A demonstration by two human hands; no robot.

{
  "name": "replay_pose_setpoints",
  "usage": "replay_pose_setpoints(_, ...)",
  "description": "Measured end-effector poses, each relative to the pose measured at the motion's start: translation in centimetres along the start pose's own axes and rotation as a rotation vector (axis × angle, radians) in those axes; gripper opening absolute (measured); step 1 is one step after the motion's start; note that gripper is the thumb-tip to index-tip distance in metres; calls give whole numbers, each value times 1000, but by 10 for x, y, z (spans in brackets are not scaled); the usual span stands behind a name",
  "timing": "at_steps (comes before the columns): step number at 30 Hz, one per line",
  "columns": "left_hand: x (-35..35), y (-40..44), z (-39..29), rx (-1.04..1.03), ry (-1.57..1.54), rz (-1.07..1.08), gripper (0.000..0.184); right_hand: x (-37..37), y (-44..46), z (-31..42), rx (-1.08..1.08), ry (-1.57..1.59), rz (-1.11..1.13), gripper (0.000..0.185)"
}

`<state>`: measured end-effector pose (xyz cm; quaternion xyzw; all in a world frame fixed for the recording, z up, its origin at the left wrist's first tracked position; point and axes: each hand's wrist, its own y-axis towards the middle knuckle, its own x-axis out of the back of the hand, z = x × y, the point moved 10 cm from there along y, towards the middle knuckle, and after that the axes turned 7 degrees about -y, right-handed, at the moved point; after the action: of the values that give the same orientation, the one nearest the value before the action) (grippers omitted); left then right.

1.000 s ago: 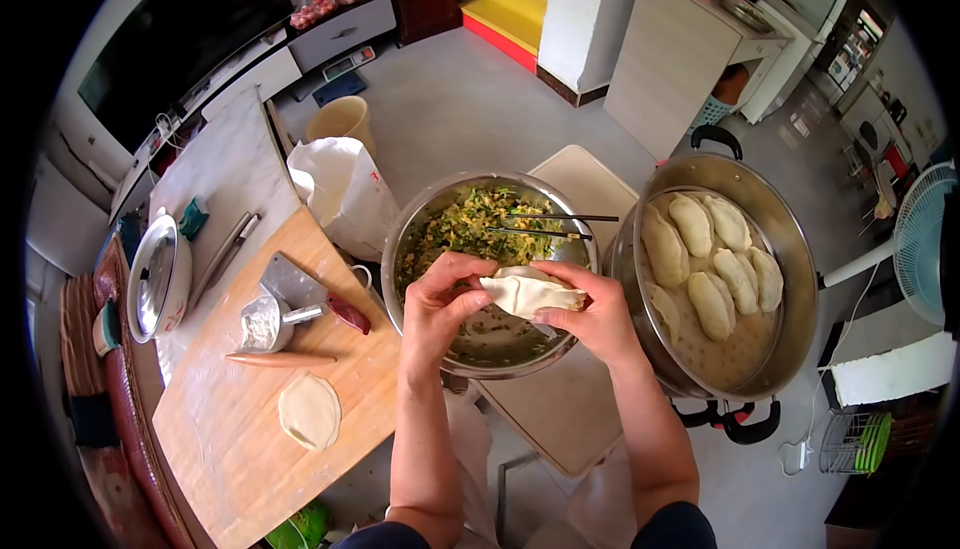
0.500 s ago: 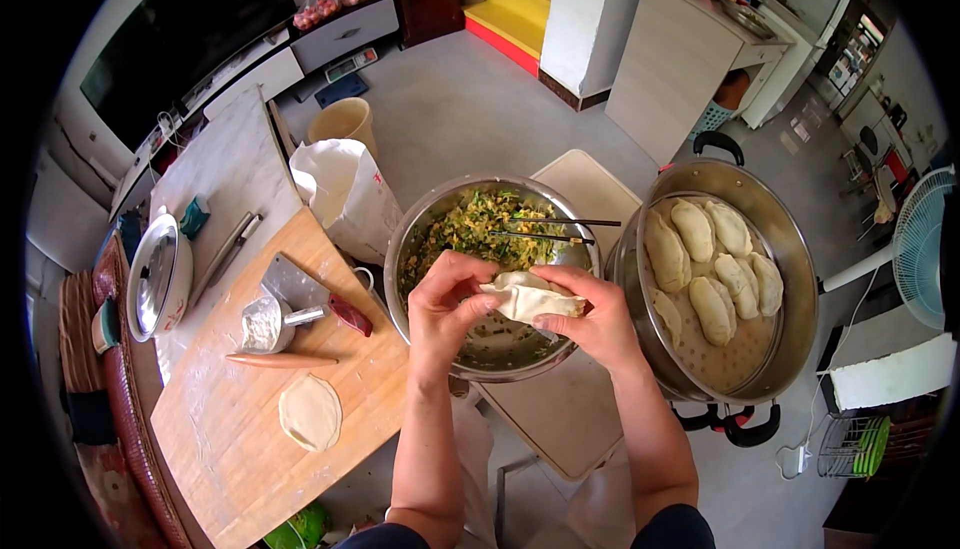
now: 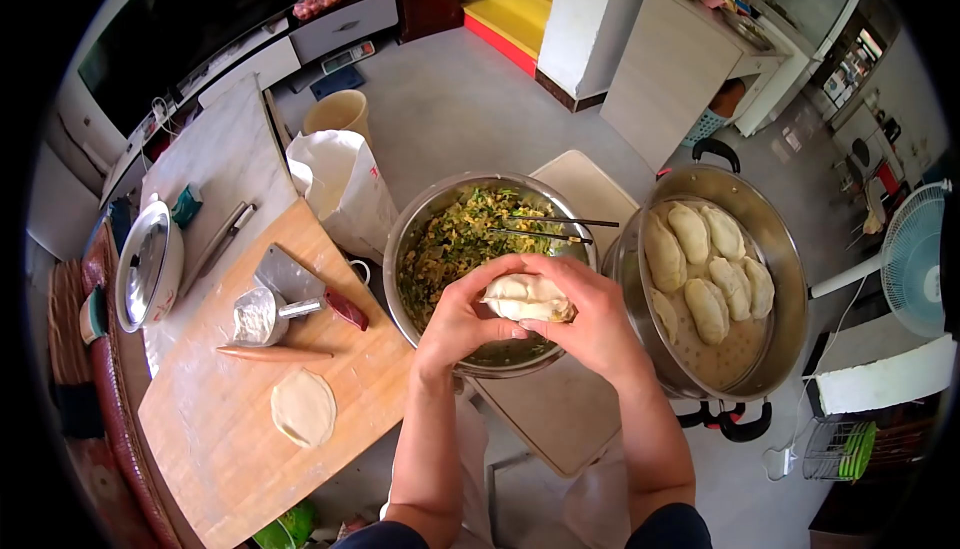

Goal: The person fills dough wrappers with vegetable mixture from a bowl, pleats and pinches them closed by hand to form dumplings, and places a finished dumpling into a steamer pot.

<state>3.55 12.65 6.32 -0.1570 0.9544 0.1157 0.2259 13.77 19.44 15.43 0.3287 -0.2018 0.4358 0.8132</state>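
Observation:
Between both hands is a plump stuffed dumpling, its dough edge folded over. My left hand is closed around its left end, thumb underneath. The fingers of my right hand curve over the top and right end, the thumb below. Beneath the hands stands a steel bowl of chopped green and yellow filling, with chopsticks lying across its right side. At the right, a steamer pot holds several shaped dumplings.
On the wooden board lie a flat dough round, a rolling pin, a cleaver and a cup of flour. A white sack stands behind the board. A lidded basin is at far left, a fan at far right.
Both hands have wrapped closer around the dumpling, fingers now arched over its top. It looks rounder and more closed than before. The view has shifted slightly.

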Motion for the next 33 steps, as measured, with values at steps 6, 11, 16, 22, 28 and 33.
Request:
replay_pose_setpoints(6, 13, -2, 12, -32, -314, -82, 74, -2, 6, -12, -164, 374, 53, 59)
replay_pose_setpoints(11, 15, -4, 6, -57, -309, -92, 70, -5, 11, -10, -139, 257, -17, 45)
replay_pose_setpoints(16, 21, -5, 1, -53, -245, -149, 75, -13, 19, -14, -158, 124, -123, 37)
replay_pose_setpoints(22, 31, -3, 4, -93, -349, -187, 71, -25, 29, -12, -241, 318, 47, 50)
replay_pose_setpoints(28, 31, -3, 6, -78, -464, -142, 69, -20, 27, -22, -227, 376, 48, 46)
replay_pose_setpoints(33, 30, -1, 9, -85, -405, -147, 67, -20, 27, -25, -213, 246, -35, 41)
